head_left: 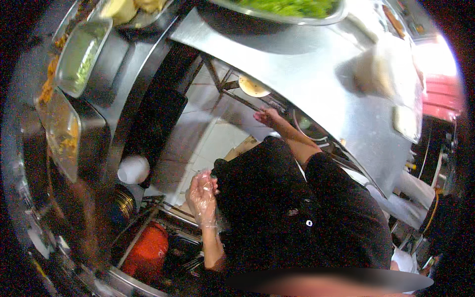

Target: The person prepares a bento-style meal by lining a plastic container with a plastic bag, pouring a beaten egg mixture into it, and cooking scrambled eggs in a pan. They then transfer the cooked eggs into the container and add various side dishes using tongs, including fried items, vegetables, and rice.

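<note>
My left hand (201, 198) wears a loose clear plastic glove and is held in front of my dark clothing. Its fingers curl inward; what they hold, if anything, is hidden. My right hand (267, 117) is bare and reaches forward beside the edge of the steel table (297, 64). Its fingers are partly stretched out with nothing seen in them. Just beyond that hand, a round pale yellowish thing (254, 86) shows below the table edge.
A steel tray of chopped greens (287, 7) stands on the table's far side. Along the left counter are a greens container (85, 57) and an orange-food container (67, 138). A white cup-like thing (133, 170) and a red container (147, 249) sit lower left. Pale tiled floor (213, 143) lies between the counters.
</note>
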A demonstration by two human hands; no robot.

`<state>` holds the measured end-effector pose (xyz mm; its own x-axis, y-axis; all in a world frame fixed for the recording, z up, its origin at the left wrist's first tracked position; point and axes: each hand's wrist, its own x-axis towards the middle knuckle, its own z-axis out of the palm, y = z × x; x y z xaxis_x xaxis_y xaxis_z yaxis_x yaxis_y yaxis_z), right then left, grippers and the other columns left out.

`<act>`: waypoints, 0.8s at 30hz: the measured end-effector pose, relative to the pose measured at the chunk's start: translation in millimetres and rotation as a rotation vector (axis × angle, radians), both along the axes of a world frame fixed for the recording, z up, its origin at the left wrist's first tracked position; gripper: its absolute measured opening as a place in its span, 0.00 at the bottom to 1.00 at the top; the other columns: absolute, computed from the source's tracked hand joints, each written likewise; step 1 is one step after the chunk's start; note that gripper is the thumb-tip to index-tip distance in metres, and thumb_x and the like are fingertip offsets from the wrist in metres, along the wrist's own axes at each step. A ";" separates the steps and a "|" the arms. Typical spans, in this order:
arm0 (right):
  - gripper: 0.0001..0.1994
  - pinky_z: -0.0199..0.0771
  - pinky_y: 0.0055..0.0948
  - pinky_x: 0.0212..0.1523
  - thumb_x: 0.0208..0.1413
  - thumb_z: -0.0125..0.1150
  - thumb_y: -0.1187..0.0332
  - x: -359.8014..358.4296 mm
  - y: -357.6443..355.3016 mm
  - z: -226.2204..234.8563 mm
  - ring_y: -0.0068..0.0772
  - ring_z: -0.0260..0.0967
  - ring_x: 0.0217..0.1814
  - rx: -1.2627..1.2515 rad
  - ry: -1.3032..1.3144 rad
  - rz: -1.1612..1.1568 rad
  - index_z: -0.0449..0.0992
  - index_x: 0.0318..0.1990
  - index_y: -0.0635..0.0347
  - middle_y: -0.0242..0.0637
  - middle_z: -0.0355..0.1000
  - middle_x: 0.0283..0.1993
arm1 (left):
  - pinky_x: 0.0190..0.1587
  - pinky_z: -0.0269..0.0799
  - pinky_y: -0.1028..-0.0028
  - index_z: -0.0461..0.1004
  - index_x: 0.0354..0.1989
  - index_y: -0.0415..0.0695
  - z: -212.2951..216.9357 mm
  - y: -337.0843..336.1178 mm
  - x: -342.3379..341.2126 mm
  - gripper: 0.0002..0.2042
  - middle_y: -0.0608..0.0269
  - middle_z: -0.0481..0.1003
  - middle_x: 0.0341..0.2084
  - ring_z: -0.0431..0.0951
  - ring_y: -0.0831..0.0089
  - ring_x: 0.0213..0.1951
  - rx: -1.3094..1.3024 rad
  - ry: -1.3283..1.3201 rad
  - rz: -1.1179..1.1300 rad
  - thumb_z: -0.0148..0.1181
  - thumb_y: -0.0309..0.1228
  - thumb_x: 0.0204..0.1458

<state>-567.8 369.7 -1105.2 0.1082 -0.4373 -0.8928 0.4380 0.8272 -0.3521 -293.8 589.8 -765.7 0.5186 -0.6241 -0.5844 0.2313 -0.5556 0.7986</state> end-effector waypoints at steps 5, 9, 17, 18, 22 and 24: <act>0.19 0.81 0.38 0.30 0.53 0.57 0.74 40.8 82.1 98.3 0.40 0.77 0.33 -0.697 0.313 0.817 0.68 0.54 0.65 0.48 0.75 0.39 | 0.28 0.71 0.81 0.76 0.38 0.45 43.2 -34.4 -36.5 0.09 0.67 0.77 0.28 0.73 0.81 0.26 -0.153 -0.150 -0.219 0.57 0.37 0.60; 0.20 0.79 0.25 0.27 0.64 0.49 0.62 3.3 101.4 351.3 0.26 0.76 0.30 -0.594 -0.104 1.281 0.67 0.61 0.57 0.39 0.77 0.39 | 0.28 0.71 0.80 0.77 0.35 0.43 124.0 -87.6 -108.9 0.11 0.69 0.77 0.30 0.75 0.80 0.30 -0.314 -0.011 -0.210 0.57 0.38 0.60; 0.10 0.71 0.29 0.36 0.60 0.58 0.64 -130.7 -19.2 561.1 0.30 0.74 0.36 -1.043 1.131 0.281 0.77 0.42 0.62 0.42 0.77 0.37 | 0.45 0.72 0.65 0.75 0.47 0.42 192.8 -246.3 -176.5 0.13 0.54 0.78 0.43 0.78 0.62 0.42 -0.622 -0.577 -0.613 0.54 0.35 0.58; 0.13 0.72 0.34 0.38 0.60 0.59 0.59 -146.4 -43.2 563.8 0.33 0.75 0.38 -1.200 1.193 0.286 0.77 0.42 0.61 0.42 0.77 0.38 | 0.43 0.73 0.63 0.76 0.44 0.42 178.9 -268.2 -186.9 0.13 0.52 0.79 0.39 0.79 0.59 0.40 -0.685 -0.636 -0.541 0.56 0.37 0.56; 0.16 0.71 0.40 0.44 0.57 0.59 0.54 -160.7 -104.6 548.7 0.39 0.74 0.43 -1.130 1.323 0.634 0.78 0.42 0.57 0.42 0.76 0.40 | 0.39 0.73 0.62 0.78 0.37 0.42 192.5 -316.8 -209.5 0.13 0.51 0.79 0.32 0.79 0.55 0.35 -0.340 -0.840 -0.756 0.61 0.38 0.51; 0.17 0.70 0.41 0.47 0.56 0.59 0.53 -161.2 -117.8 555.8 0.42 0.73 0.46 -0.996 1.144 0.860 0.78 0.42 0.56 0.43 0.76 0.42 | 0.38 0.72 0.61 0.78 0.33 0.41 193.8 -322.1 -210.8 0.13 0.51 0.79 0.29 0.79 0.55 0.34 -0.370 -0.880 -0.719 0.64 0.38 0.48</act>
<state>-728.9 252.0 -549.4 0.1446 -0.9814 -0.1266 -0.7842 -0.0356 -0.6195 -504.5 267.7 -571.9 0.1140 -0.9908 0.0725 -0.7448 -0.0369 0.6662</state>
